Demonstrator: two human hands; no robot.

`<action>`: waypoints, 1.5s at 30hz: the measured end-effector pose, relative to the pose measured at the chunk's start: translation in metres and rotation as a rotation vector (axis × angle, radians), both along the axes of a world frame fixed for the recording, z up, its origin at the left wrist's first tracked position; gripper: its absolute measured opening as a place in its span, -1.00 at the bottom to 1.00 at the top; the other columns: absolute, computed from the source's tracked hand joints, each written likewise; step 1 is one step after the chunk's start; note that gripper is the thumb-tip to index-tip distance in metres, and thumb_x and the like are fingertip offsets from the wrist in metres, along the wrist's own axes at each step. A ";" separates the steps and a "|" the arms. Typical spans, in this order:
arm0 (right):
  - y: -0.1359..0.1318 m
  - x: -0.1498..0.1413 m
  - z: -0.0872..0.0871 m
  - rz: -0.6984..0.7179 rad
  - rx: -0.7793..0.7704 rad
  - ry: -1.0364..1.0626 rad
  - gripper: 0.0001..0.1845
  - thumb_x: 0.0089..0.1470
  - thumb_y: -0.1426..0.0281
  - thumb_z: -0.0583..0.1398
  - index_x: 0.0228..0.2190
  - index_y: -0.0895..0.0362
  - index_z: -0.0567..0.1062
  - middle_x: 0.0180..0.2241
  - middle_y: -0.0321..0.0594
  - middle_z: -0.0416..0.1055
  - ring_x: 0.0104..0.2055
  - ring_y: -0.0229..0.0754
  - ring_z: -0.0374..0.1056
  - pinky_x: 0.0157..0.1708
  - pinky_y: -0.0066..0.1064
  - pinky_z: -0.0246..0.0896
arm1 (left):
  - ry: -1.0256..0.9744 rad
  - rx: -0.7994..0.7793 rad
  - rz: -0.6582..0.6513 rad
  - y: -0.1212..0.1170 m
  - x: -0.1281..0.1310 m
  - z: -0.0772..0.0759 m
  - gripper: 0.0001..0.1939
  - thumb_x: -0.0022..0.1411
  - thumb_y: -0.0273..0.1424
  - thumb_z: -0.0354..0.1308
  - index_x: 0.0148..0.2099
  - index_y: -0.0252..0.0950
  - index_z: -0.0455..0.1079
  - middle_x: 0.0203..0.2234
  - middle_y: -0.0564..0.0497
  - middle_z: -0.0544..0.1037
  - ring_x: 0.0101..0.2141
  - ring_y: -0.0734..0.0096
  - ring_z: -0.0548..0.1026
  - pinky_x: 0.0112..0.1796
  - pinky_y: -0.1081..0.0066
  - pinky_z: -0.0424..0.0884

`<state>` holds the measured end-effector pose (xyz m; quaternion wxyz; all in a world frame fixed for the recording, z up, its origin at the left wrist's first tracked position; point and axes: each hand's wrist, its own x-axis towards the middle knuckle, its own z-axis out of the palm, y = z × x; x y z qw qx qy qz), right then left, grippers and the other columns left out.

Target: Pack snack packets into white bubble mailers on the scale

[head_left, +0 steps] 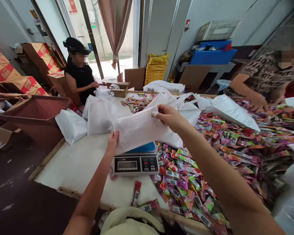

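A white bubble-wrap bag (139, 130) is stretched between my two hands above the weighing scale (136, 164). My left hand (112, 142) pinches its left end, fingers closed on the edge. My right hand (170, 117) grips the upper right corner between thumb and fingers. Below the bag, a strip of the scale's blue pan (143, 148) shows; the rest of the pan is hidden. Small colourful wrapped packets (181, 178) are heaped just right of the scale. One red packet (136, 193) lies by itself in front of it.
White bags (101, 114) stand on the table (71, 168) at left, beside a brown fabric bin (39, 112). A co-worker in black (79, 78) stands at the far side; another person's hand (258, 101) reaches into the packets at right. Cardboard boxes (26, 85) are stacked far left.
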<state>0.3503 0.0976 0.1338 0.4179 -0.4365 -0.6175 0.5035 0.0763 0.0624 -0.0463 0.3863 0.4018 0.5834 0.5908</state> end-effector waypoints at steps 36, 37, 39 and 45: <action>0.027 0.014 -0.171 0.025 0.209 -0.507 -0.40 0.04 0.58 0.22 0.16 0.24 0.42 0.11 0.08 0.43 -0.02 -0.05 0.41 0.02 -0.24 0.31 | 0.631 -0.087 0.203 -0.001 -0.065 -0.052 -0.34 0.43 -0.01 -0.09 0.35 -0.34 0.26 0.36 -0.29 0.26 0.38 0.09 0.17 0.36 0.12 0.01; 0.031 0.011 -0.173 0.009 0.185 -0.494 -0.41 0.04 0.57 0.23 0.14 0.25 0.42 0.09 0.07 0.46 -0.06 -0.07 0.41 -0.02 -0.25 0.32 | 0.639 -0.098 0.213 0.005 -0.064 -0.052 -0.33 0.44 -0.01 -0.10 0.35 -0.37 0.25 0.36 -0.32 0.26 0.38 0.07 0.16 0.36 0.11 0.00; 0.036 0.005 -0.176 -0.028 0.144 -0.481 -0.47 0.04 0.54 0.24 0.09 0.24 0.45 0.01 0.03 0.51 -0.10 -0.06 0.43 -0.06 -0.25 0.33 | 0.667 -0.126 0.235 0.015 -0.064 -0.051 -0.32 0.44 -0.02 -0.11 0.35 -0.43 0.25 0.34 -0.37 0.27 0.38 0.04 0.16 0.37 0.09 -0.02; 0.023 0.014 -0.172 -0.154 0.215 -0.491 -0.63 0.07 0.53 0.18 -0.05 0.12 0.52 -0.17 -0.11 0.57 -0.13 0.02 0.46 -0.08 -0.15 0.31 | 0.718 -0.135 0.284 0.018 -0.074 -0.051 -0.27 0.42 0.00 -0.03 0.38 -0.45 0.16 0.32 -0.42 0.26 0.35 0.04 0.20 0.34 0.11 0.07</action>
